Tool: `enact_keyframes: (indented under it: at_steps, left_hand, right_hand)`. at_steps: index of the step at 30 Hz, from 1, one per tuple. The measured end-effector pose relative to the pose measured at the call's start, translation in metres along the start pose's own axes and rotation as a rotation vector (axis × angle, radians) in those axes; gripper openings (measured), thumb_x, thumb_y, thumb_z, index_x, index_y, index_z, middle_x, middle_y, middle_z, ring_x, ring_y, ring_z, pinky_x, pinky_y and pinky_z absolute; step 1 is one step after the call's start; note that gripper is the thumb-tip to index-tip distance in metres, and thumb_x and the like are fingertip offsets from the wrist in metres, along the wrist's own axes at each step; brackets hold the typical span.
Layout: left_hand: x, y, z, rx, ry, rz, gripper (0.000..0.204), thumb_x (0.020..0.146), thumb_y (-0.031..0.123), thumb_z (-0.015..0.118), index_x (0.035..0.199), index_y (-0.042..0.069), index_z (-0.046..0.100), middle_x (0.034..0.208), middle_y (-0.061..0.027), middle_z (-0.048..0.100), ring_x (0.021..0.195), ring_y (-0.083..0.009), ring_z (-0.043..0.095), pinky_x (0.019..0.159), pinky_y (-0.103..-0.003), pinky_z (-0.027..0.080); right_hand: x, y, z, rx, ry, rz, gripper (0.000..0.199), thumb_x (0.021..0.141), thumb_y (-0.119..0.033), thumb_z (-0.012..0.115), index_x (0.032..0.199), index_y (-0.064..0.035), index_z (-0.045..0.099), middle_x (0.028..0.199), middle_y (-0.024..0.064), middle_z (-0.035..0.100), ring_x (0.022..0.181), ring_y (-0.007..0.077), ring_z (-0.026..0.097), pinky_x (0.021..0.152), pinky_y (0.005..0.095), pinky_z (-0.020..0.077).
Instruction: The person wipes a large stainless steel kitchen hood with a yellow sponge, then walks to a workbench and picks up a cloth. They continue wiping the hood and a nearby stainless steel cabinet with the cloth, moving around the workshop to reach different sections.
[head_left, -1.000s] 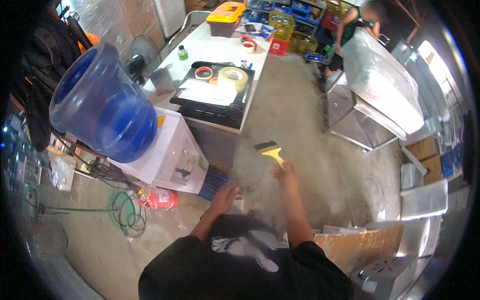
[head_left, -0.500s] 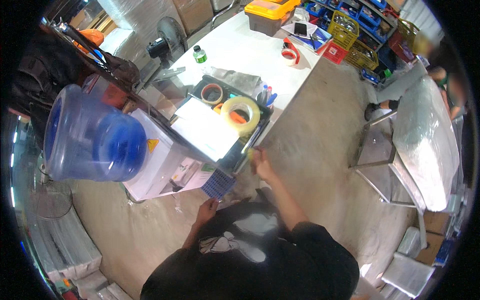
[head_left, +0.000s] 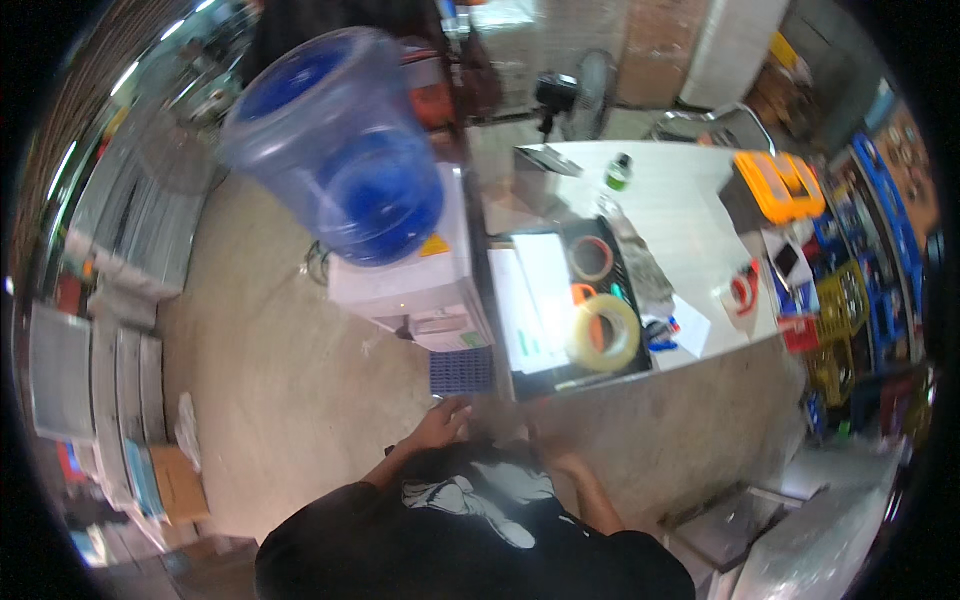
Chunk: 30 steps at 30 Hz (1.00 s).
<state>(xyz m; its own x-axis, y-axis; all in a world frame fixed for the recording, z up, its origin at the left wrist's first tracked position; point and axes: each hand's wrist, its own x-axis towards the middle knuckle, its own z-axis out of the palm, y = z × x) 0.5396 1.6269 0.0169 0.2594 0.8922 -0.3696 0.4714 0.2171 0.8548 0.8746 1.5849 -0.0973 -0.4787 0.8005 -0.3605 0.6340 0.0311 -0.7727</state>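
- Grey concrete floor (head_left: 280,380) spreads under me, rough and stained, with the white tabletop (head_left: 680,210) running away from me on the right.
- My left hand (head_left: 445,420) hangs low in front of my black printed shirt (head_left: 470,500), fingers loosely curled, near the table's front edge and just below the blue perforated mat (head_left: 462,370); I cannot tell whether it grips anything.
- My right hand (head_left: 550,455) sits close beside it, near the table's grey front face; it is blurred, so I cannot tell if it is spread or closed, nor whether it holds anything.
- On the table's near end lies a black rectangular tray (head_left: 625,300). In it are white paper sheets (head_left: 535,300), a big roll of clear yellowish tape (head_left: 605,335), a smaller brownish tape ring (head_left: 591,258) and a bit of orange between them.
- Just left of the tray stands a white boxy water dispenser (head_left: 420,290), topped by a translucent blue round water jug (head_left: 335,150), smooth and glossy.
- Farther along the tabletop: a small green-capped bottle (head_left: 619,172), an orange lidded plastic case (head_left: 790,185), and a red-and-white tape roll (head_left: 742,292).
- Blue and yellow slatted crates (head_left: 850,310) stack along the right wall.
- A round-caged electric fan (head_left: 590,85) stands beyond the table.
- Flat grey metal panels (head_left: 110,260) lean in rows on the left, with a brown cardboard box (head_left: 175,480) below them.
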Motion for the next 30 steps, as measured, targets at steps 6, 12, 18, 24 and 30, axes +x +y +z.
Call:
enact_keyframes:
  at_steps: [6, 12, 18, 24, 30]
  left_hand:
    - [-0.033, 0.023, -0.061, 0.017, 0.418, 0.202, 0.063, 0.106, 0.037, 0.048, 0.153, -0.002, 0.034, 0.158, -0.0268, 0.033, 0.148, -0.0404, 0.031, 0.121, -0.047, 0.027]
    - [-0.057, -0.058, -0.150, 0.212, 0.625, 0.456, 0.064, 0.106, 0.042, 0.043, 0.154, 0.000, 0.036, 0.162, -0.0270, 0.027, 0.151, -0.0427, 0.025, 0.122, -0.054, 0.019]
    - [-0.143, -0.232, -0.295, 0.085, 0.932, -0.248, 0.050, 0.103, 0.034, 0.054, 0.137, -0.002, 0.056, 0.138, -0.0310, 0.056, 0.130, -0.0461, 0.052, 0.110, -0.050, 0.041]
    - [-0.182, -0.305, -0.347, -0.233, 0.991, -0.334, 0.037, 0.101, 0.032, 0.060, 0.117, 0.000, 0.069, 0.125, -0.0258, 0.067, 0.114, -0.0399, 0.066, 0.097, -0.044, 0.051]
    - [-0.187, -0.379, -0.354, -0.451, 1.025, -0.538, 0.032, 0.094, 0.028, 0.062, 0.096, -0.003, 0.070, 0.099, -0.0269, 0.069, 0.099, -0.0449, 0.066, 0.086, -0.050, 0.053]
  right_hand:
    - [0.115, -0.165, 0.048, 0.845, -0.406, 0.061, 0.072, 0.104, -0.062, 0.039, 0.142, -0.0030, 0.053, 0.131, 0.0165, 0.064, 0.127, 0.0323, 0.057, 0.107, 0.0427, 0.0433]
    - [0.198, -0.350, 0.141, 1.553, -0.296, 0.027, 0.081, 0.102, -0.069, 0.035, 0.153, -0.0066, 0.039, 0.150, 0.0142, 0.048, 0.135, 0.0290, 0.049, 0.106, 0.0465, 0.0428]
    - [0.261, -0.450, 0.186, 1.375, -0.773, 0.026, 0.083, 0.103, -0.069, 0.027, 0.150, -0.0028, 0.043, 0.137, 0.0184, 0.060, 0.124, 0.0296, 0.060, 0.101, 0.0434, 0.0484]
    - [0.339, -0.497, 0.222, 0.659, -0.437, 0.027, 0.053, 0.107, -0.046, 0.045, 0.131, -0.0017, 0.060, 0.104, 0.0123, 0.071, 0.092, 0.0196, 0.071, 0.079, 0.0331, 0.0559]
    - [0.455, -0.502, 0.301, 0.461, -0.511, 0.301, 0.052, 0.104, -0.048, 0.049, 0.128, -0.0034, 0.061, 0.103, 0.0123, 0.071, 0.088, 0.0209, 0.071, 0.074, 0.0318, 0.0545]
